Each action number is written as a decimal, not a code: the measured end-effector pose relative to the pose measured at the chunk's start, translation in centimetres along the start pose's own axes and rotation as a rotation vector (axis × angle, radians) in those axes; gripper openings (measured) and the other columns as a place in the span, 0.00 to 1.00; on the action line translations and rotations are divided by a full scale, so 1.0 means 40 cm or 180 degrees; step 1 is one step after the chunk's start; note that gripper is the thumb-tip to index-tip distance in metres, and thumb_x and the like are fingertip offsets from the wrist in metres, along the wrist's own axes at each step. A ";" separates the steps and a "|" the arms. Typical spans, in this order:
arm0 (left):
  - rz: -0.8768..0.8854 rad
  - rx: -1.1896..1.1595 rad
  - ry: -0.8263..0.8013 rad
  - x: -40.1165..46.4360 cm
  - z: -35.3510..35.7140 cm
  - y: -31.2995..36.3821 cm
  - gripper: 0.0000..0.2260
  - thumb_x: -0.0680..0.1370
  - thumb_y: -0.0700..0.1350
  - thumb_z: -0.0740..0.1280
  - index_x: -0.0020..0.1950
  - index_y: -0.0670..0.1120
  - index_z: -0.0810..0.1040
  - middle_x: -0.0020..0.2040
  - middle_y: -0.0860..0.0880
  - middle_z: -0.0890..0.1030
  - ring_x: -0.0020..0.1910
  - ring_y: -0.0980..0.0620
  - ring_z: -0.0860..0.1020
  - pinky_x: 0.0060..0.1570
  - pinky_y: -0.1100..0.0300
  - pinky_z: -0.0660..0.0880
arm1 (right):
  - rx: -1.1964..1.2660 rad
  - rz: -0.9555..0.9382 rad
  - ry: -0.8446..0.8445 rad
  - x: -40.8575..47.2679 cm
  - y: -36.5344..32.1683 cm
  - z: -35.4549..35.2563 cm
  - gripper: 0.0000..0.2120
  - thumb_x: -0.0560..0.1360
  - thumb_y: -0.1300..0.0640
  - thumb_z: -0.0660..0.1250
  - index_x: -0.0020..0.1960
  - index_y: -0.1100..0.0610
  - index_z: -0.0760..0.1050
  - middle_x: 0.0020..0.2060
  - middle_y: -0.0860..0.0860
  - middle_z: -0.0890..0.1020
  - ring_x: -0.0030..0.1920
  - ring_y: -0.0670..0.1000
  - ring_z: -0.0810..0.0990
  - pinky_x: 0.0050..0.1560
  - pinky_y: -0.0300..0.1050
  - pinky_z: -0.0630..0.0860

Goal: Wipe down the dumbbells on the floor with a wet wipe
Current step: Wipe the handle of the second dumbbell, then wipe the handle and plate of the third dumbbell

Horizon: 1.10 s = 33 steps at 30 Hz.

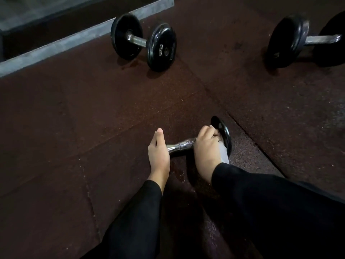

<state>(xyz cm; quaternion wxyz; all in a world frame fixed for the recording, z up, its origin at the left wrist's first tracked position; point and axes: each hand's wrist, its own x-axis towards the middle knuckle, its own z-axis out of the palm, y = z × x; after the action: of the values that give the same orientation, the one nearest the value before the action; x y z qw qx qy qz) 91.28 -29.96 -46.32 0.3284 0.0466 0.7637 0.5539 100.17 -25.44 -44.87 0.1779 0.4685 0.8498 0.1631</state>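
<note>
Flooring [74,128]: dark red-brown rubber mat, speckled, with seams running diagonally across it; a grey raised ledge [56,45] ran along the far left.

Dumbbell, far left [143,42]: black plates, metal bar, lay on the mat just beside the ledge, well apart from both hands.

Left hand [158,154]: black sleeve to the wrist, placed at the left end of the near dumbbell's bar, thumb pointing away, fingers curled under out of view. It hid that end of the dumbbell; whether it clasped the end or only steadied it could not be told.

Dumbbell, near centre [184,144]: chrome knurled bar lying on the mat between the two hands, its right black plate [225,133] standing on edge.

Right hand [207,146]: black sleeve, fingers clenched around a pale wet wipe [223,152] and pressed against the inner face of the right plate. The wipe's loose end hung below the hand.

Wet patch [179,174]: small glistening spots on the mat just near of the bar.

Dumbbell, far right [302,38]: larger black plates, metal bar, partly cut off by the frame edge.
</note>
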 end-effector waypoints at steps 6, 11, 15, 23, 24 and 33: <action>0.0344 0.1342 0.0097 -0.036 -0.019 0.057 0.26 0.80 0.55 0.52 0.75 0.45 0.57 0.75 0.46 0.61 0.74 0.49 0.59 0.71 0.56 0.55 | 0.0079 -0.0512 -0.0169 0.025 0.036 -0.090 0.15 0.75 0.71 0.48 0.57 0.72 0.69 0.52 0.63 0.72 0.51 0.60 0.75 0.36 0.43 0.75; 0.0622 0.2268 -0.0410 -0.071 -0.047 0.202 0.25 0.81 0.53 0.51 0.76 0.44 0.52 0.76 0.46 0.55 0.75 0.51 0.54 0.71 0.58 0.54 | 0.0945 -0.0596 -0.0432 0.041 0.142 -0.193 0.08 0.69 0.63 0.67 0.47 0.63 0.80 0.43 0.56 0.78 0.44 0.54 0.78 0.38 0.44 0.76; 0.1042 0.2713 -0.0910 -0.171 -0.079 0.373 0.20 0.82 0.50 0.51 0.73 0.45 0.62 0.74 0.49 0.61 0.74 0.54 0.56 0.70 0.62 0.53 | 0.0959 -0.0487 -0.0767 -0.013 0.286 -0.258 0.13 0.74 0.61 0.66 0.57 0.61 0.72 0.51 0.56 0.75 0.52 0.55 0.74 0.48 0.45 0.72; 0.1398 0.3147 -0.1522 -0.434 -0.096 0.770 0.18 0.81 0.48 0.54 0.68 0.45 0.70 0.69 0.50 0.70 0.72 0.55 0.62 0.67 0.66 0.57 | 0.2270 0.0798 -0.1281 -0.212 0.610 -0.557 0.12 0.80 0.59 0.57 0.64 0.59 0.65 0.61 0.53 0.71 0.62 0.53 0.72 0.56 0.43 0.72; 0.1433 0.3187 -0.1632 -0.471 -0.074 0.825 0.17 0.81 0.48 0.54 0.68 0.45 0.71 0.69 0.50 0.71 0.71 0.55 0.63 0.67 0.66 0.57 | 0.2255 0.0913 -0.1213 -0.239 0.663 -0.594 0.12 0.81 0.59 0.55 0.63 0.59 0.65 0.61 0.53 0.72 0.62 0.52 0.72 0.57 0.42 0.71; 0.1960 0.3109 -0.2350 -0.828 0.274 1.052 0.16 0.81 0.48 0.56 0.64 0.44 0.75 0.64 0.50 0.76 0.64 0.52 0.72 0.60 0.66 0.65 | 0.2444 0.1404 -0.1447 -0.434 1.074 -0.703 0.16 0.75 0.58 0.66 0.60 0.58 0.66 0.57 0.52 0.73 0.56 0.50 0.73 0.54 0.38 0.69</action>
<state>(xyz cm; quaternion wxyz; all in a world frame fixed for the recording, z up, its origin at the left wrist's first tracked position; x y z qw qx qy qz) 110.88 -19.37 3.59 0.3361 0.5902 0.7159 0.1619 127.74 -21.57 1.65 0.1346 0.6925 0.6690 -0.2341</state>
